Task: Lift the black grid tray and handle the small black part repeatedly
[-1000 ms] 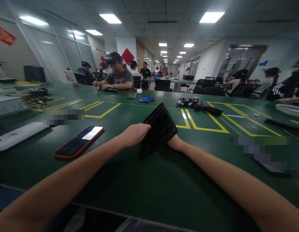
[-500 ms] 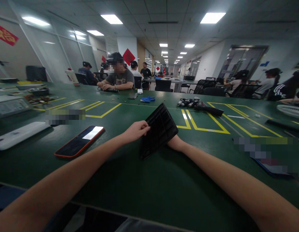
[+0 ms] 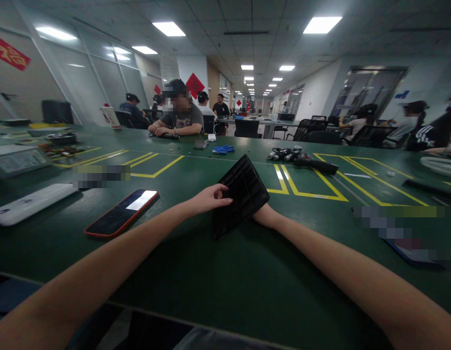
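Note:
A black rectangular plastic panel (image 3: pixel 242 192) with a ribbed, gridded face is held tilted over the green table. My right hand (image 3: pixel 265 215) grips it from behind at its lower right edge; most of those fingers are hidden by the panel. In front of the ribbed face, at its left side, is my left hand (image 3: pixel 213 199), with fingers curled and the thumb reaching toward the panel. Something small and dark seems to lie between that thumb and the fingers, too dim to name. Left of my left forearm lies a phone with an orange rim (image 3: pixel 121 214).
The green table (image 3: pixel 247 291) carries yellow tape outlines. Farther back lie a blue glove (image 3: pixel 223 149), a bundle of metal and black parts (image 3: pixel 286 154) and a dark tube (image 3: pixel 318 166). A white device (image 3: pixel 32 204) is at left. A person (image 3: pixel 182 114) sits across the table.
My left thumb and fingers have spread from a tight pinch, and the hand has shifted slightly right across the panel. The panel and my right hand stay nearly in place.

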